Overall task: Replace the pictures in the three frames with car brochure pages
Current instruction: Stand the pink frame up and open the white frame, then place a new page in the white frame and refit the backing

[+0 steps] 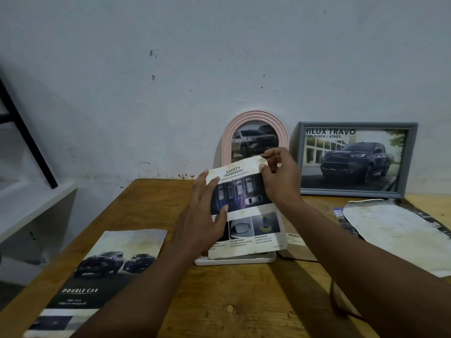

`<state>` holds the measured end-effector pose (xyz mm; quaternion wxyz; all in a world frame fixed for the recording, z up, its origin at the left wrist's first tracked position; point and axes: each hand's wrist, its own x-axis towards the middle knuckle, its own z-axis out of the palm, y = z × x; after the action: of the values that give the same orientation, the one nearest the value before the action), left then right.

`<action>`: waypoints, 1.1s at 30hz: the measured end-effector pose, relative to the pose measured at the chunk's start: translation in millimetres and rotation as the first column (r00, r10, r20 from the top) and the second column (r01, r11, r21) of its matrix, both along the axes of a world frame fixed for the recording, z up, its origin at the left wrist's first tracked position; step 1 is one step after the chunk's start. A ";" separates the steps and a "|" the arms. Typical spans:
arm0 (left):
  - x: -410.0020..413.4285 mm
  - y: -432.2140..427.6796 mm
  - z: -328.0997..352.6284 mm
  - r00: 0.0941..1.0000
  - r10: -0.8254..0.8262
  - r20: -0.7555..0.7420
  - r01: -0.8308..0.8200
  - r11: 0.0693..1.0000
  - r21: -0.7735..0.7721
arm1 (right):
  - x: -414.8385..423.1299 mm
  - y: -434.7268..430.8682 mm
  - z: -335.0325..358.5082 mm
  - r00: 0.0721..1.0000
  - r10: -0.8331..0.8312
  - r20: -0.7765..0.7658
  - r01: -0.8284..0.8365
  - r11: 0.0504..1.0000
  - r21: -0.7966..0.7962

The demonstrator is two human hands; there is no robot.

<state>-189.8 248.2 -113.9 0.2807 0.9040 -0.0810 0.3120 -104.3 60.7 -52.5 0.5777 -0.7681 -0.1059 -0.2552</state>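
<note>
Brochure page (253, 211) held up: left hand (205, 223) presses it flat-fingered, right hand (280, 181) pinches its top corner.

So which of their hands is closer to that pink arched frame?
Right. The right hand pinches the top corner of the safety page, directly in front of the lower part of the pink arched frame; the left hand lies flat on that page, lower and further left.
</note>
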 end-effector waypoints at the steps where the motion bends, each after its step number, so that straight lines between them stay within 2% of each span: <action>1: 0.5 -4.5 3.2 1.000 -0.018 0.021 0.018 1.000 -0.001 | 0.1 -4.4 2.5 1.000 -0.017 -0.012 0.017 1.000 0.016; 5: 7.6 -33.1 6.8 0.990 -0.066 0.124 0.076 0.994 -0.077 | -7.0 -37.5 7.3 0.998 -0.027 -0.062 0.028 1.000 0.015; 10: 21.0 -96.0 2.5 0.988 -0.026 0.151 0.055 0.981 -0.188 | -25.7 -100.5 -15.1 0.983 0.087 -0.161 -0.115 0.978 -0.172; 13: 30.5 -132.6 3.9 0.989 -0.013 0.149 0.050 0.969 -0.243 | -36.7 -138.2 -31.9 0.978 0.101 -0.183 -0.137 0.971 -0.195; 18: 46.8 -189.9 26.1 0.986 -0.103 0.134 0.140 0.944 -0.300 | -32.0 -198.4 -20.5 0.988 -0.027 -0.151 -0.004 0.979 -0.204; 21: 56.1 -223.2 41.2 0.974 -0.227 -0.001 0.215 0.920 -0.328 | -22.2 -234.8 0.3 0.977 -0.154 -0.147 0.111 0.957 -0.267; 24: 61.5 -254.6 40.1 0.915 -0.358 -0.183 0.304 0.914 -0.268 | -14.7 -271.4 8.8 0.950 -0.271 -0.152 0.180 0.880 -0.439; 26: 62.0 -270.6 29.2 0.855 -0.415 -0.312 0.368 0.908 -0.200 | -14.0 -291.5 5.0 0.934 -0.303 -0.188 0.144 0.803 -0.579; 30: 64.4 -291.6 -1.5 0.763 -0.406 -0.502 0.485 0.874 0.030 | -18.9 -313.6 -22.9 0.897 -0.360 -0.256 0.046 0.652 -0.757; 33: 65.2 -297.2 -14.8 0.743 -0.351 -0.570 0.538 0.820 0.197 | -25.3 -310.9 -44.6 0.840 -0.433 -0.329 -0.053 0.537 -0.842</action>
<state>-124.6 -49.0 -128.7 0.1942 0.9411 -0.2745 -0.0353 -129.7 -250.3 -97.1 0.1232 -0.9915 0.0291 -0.0302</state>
